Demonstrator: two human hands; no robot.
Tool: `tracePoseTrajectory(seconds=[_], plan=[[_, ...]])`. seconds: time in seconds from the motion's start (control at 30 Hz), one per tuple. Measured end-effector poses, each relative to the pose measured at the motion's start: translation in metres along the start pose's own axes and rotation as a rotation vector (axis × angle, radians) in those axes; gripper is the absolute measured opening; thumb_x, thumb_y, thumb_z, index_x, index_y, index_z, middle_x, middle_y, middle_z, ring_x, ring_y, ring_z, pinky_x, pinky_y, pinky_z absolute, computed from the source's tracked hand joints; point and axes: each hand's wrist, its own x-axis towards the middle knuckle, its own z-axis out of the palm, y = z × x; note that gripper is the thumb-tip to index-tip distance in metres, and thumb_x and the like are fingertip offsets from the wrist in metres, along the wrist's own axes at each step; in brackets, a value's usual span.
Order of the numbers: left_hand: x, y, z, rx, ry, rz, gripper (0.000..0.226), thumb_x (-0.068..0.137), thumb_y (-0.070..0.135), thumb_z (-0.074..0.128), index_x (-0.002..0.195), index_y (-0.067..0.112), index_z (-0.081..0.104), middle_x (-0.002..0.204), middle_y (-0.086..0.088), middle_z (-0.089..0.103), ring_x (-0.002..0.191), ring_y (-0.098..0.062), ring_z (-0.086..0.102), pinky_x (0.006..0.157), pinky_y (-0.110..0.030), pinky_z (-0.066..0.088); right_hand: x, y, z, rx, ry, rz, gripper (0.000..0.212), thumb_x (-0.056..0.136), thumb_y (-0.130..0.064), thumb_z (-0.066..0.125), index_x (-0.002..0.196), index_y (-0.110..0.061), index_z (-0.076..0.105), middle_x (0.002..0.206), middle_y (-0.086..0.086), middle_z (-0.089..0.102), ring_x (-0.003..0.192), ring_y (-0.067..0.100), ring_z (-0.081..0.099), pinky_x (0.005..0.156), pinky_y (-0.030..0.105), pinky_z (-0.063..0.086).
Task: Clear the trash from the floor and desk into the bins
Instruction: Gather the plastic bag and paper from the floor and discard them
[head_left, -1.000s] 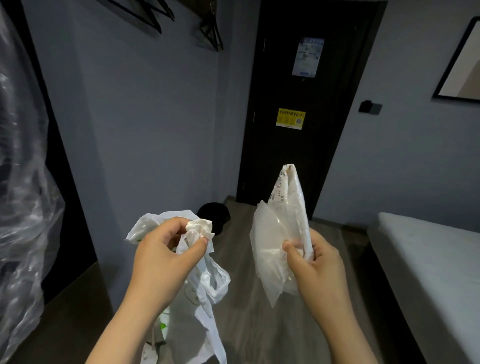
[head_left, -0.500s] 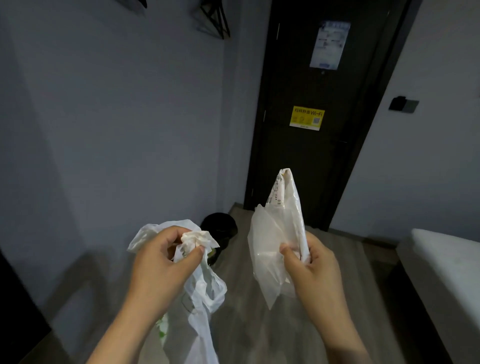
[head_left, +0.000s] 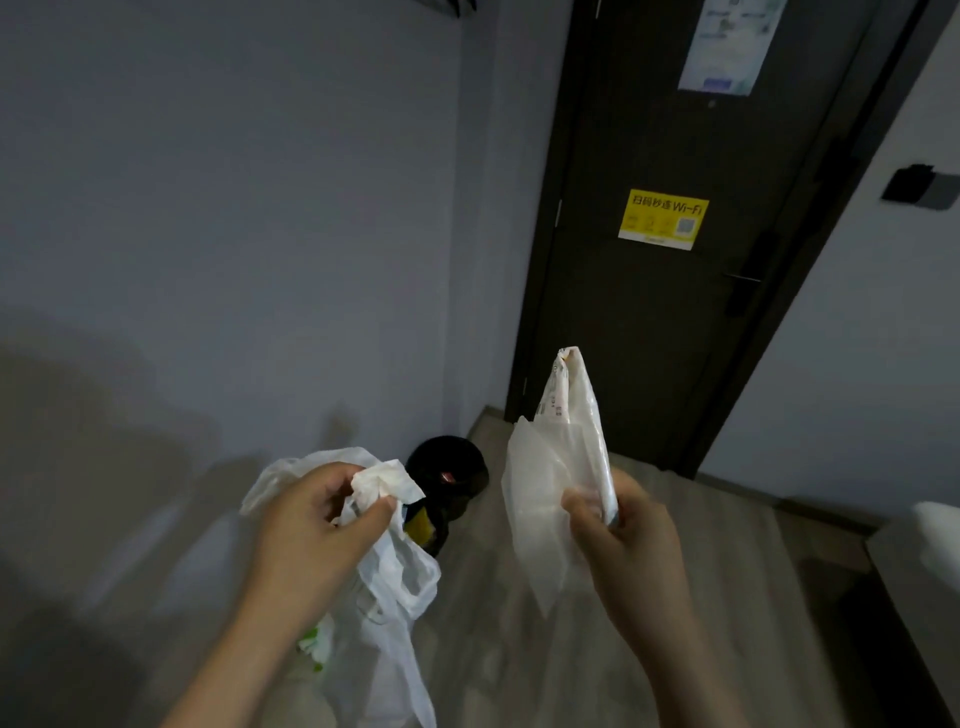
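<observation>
My left hand (head_left: 311, 525) is closed on a white plastic bag (head_left: 389, 613) that hangs down from it, with a crumpled white tissue (head_left: 384, 480) pinched against the thumb. My right hand (head_left: 621, 540) grips a clear plastic wrapper (head_left: 556, 467) that stands upright, its printed top edge pointing at the door. A black round bin (head_left: 449, 470) stands on the floor by the wall, just beyond and between my hands; a second dark bin with something yellow (head_left: 423, 525) shows behind the tissue, mostly hidden.
A dark door (head_left: 675, 312) with a yellow Wi-Fi sticker (head_left: 662, 218) fills the far end. A grey wall (head_left: 234, 234) runs along the left. Pale wood floor (head_left: 701, 571) stretches ahead. A bed corner (head_left: 930, 530) juts in at right.
The view has moved forward toward the door and bins; the bins are now nearer and the bed has slid out to the right edge. Both hands keep the same hold.
</observation>
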Motion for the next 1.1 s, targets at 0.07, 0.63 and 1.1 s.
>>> tracePoseTrajectory(seconds=[0.07, 0.63, 1.1], plan=[[0.030, -0.016, 0.011, 0.011, -0.002, -0.027, 0.016, 0.066, 0.041, 0.066, 0.079, 0.031, 0.069, 0.075, 0.002, 0.071, 0.069, -0.014, 0.066, 0.065, -0.037, 0.051, 0.029, 0.011, 0.009, -0.002, 0.004, 0.015, 0.022, 0.089, -0.014, 0.060, 0.085, -0.035, 0.060, 0.074, -0.006, 0.064, 0.071, 0.006, 0.063, 0.050, 0.015, 0.050], [0.316, -0.138, 0.080, 0.072, -0.007, -0.168, 0.014, 0.068, 0.035, 0.068, 0.077, 0.024, 0.068, 0.075, 0.008, 0.069, 0.069, -0.005, 0.063, 0.061, -0.023, 0.047, 0.303, 0.086, 0.115, -0.114, -0.162, 0.163, 0.018, 0.091, -0.016, 0.057, 0.099, -0.031, 0.061, 0.080, -0.002, 0.066, 0.070, 0.007, 0.063, 0.054, 0.015, 0.050], [0.480, -0.194, 0.172, 0.265, 0.038, -0.272, 0.015, 0.081, 0.012, 0.071, 0.071, 0.017, 0.062, 0.068, 0.001, 0.063, 0.063, -0.009, 0.058, 0.053, -0.005, 0.041, 0.526, 0.178, 0.139, -0.095, -0.374, 0.197, 0.024, 0.091, -0.016, 0.058, 0.106, -0.036, 0.055, 0.080, -0.007, 0.061, 0.069, -0.002, 0.061, 0.052, 0.014, 0.047]])
